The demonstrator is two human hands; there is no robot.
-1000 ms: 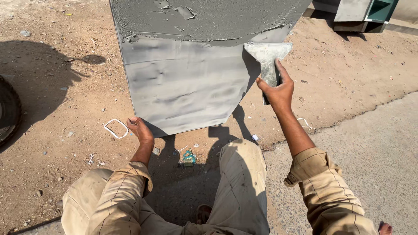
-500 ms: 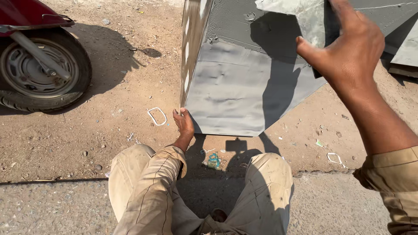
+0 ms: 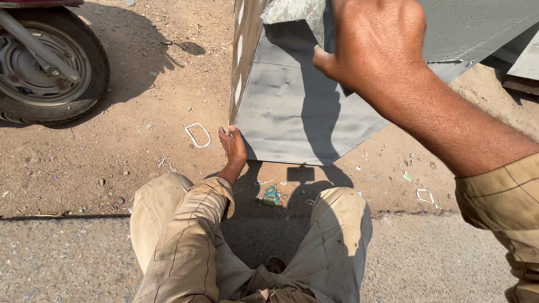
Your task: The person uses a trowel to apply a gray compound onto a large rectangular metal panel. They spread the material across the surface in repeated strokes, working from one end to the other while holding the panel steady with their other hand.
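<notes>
A large slab point(image 3: 292, 112) coated in smooth grey mortar stands tilted on the dirt in front of my knees. My left hand point(image 3: 233, 147) grips its lower left corner, fingers against the edge. My right hand point(image 3: 382, 50) is raised close to the camera over the slab's upper part, its back toward me and fingers curled. A pale grey trowel blade point(image 3: 292, 12) sticks out to its left, mostly hidden by the hand. The slab's patterned side edge point(image 3: 241, 56) faces left.
A motorbike wheel point(image 3: 48, 67) stands at the upper left on the dirt. A white plastic loop point(image 3: 197, 134) lies beside my left hand and a green scrap point(image 3: 271, 195) between my knees. I squat on a concrete strip point(image 3: 438, 264). More grey slabs point(image 3: 522, 62) lie at the right.
My right hand with the trowel has risen from the slab's right edge to close in front of the camera. The view has swung left, bringing the wheel in. My left hand keeps its grip.
</notes>
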